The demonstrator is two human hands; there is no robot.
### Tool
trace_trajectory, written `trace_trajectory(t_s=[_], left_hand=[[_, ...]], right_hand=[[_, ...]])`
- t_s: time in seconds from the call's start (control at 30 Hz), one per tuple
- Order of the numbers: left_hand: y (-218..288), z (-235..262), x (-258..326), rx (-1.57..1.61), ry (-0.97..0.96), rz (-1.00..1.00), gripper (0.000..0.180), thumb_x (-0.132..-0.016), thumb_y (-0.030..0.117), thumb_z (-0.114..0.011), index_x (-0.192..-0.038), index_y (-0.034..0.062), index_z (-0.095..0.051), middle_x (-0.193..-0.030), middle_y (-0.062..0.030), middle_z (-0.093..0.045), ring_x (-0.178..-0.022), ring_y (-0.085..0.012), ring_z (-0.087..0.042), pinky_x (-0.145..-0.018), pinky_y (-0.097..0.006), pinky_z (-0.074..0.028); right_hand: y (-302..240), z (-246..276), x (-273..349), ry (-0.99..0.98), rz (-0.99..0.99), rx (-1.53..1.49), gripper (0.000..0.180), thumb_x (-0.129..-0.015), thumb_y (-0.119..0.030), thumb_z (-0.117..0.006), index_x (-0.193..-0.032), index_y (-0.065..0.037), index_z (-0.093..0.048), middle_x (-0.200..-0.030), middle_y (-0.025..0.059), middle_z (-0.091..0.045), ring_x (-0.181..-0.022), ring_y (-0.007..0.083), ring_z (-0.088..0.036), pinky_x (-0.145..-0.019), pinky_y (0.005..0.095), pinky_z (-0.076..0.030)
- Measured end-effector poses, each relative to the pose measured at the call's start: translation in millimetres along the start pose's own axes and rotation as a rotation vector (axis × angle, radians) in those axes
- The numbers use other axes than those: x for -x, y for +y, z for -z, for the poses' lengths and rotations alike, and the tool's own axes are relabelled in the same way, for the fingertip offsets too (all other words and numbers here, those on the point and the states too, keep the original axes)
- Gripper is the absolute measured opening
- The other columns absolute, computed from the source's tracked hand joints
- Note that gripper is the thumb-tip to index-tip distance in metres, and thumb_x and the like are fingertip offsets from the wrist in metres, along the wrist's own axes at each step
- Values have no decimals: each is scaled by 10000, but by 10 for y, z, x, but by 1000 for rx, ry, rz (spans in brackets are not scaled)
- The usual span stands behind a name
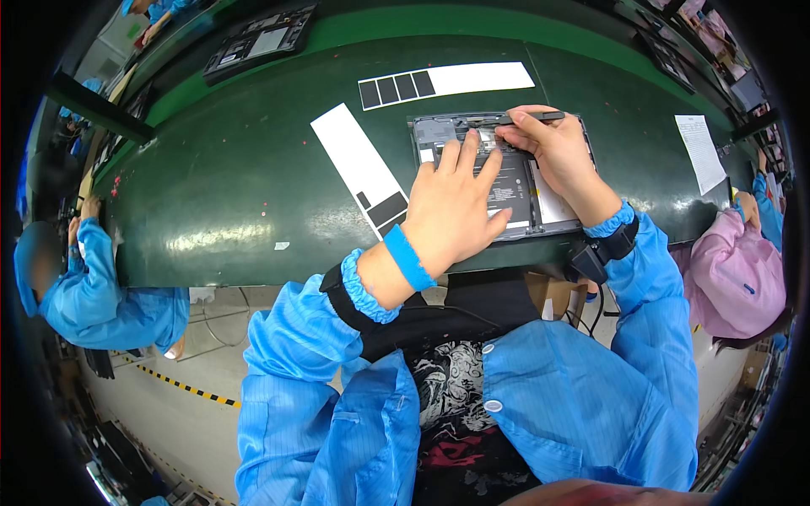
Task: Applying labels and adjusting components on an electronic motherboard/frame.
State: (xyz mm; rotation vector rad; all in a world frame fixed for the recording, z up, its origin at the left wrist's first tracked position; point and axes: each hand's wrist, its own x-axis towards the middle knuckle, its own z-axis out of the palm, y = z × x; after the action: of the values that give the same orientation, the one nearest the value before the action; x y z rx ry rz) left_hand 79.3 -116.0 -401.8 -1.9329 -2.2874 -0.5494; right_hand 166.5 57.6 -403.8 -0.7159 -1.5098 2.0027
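Observation:
An opened laptop base (434, 130) lies on the green bench in front of me, its inner parts exposed. Its dark battery (509, 192) shows beside my left hand (456, 190). That hand rests over the laptop with spread fingers, the fingertips touching the parts near the far edge. My right hand (553, 152) is closed round slim black tweezers (550, 115), held almost level over the far part of the laptop. Its thumb and fingertips are close to a small shiny part (487, 139) by my left fingertips. Whether the tweezer tips touch anything is too small to tell.
White strips with black pads lie left of the laptop (350, 152) and beyond it (481, 78). Another opened laptop base (261, 40) sits on the raised far ledge. A printed sheet (700, 153) lies at right. People sit at left (93, 287) and right (738, 274).

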Motion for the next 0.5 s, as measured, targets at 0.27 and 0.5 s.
trace_trajectory(t_s=[0.27, 0.5], left_hand=[[-27, -1, -45, 66, 32, 64, 613, -776, 431, -643, -1236, 48, -510, -1313, -211, -468, -1160, -345, -464, -859, -427, -485], [-454, 354, 703, 188, 347, 364, 550, -789, 327, -689, -1210, 8, -535, -1173, -188, -582, -1112, -342, -520, -891, -426, -441]], right_hand=[[37, -103, 42, 18, 93, 11, 255, -885, -122, -634, -1042, 75, -598, -959, 144, -643, -899, 220, -661, -799, 282, -554], [-150, -507, 246, -185, 297, 477, 244, -871, -168, -653, -968, 55, -661, -861, 97, -677, -795, 133, -635, -712, 253, -501]])
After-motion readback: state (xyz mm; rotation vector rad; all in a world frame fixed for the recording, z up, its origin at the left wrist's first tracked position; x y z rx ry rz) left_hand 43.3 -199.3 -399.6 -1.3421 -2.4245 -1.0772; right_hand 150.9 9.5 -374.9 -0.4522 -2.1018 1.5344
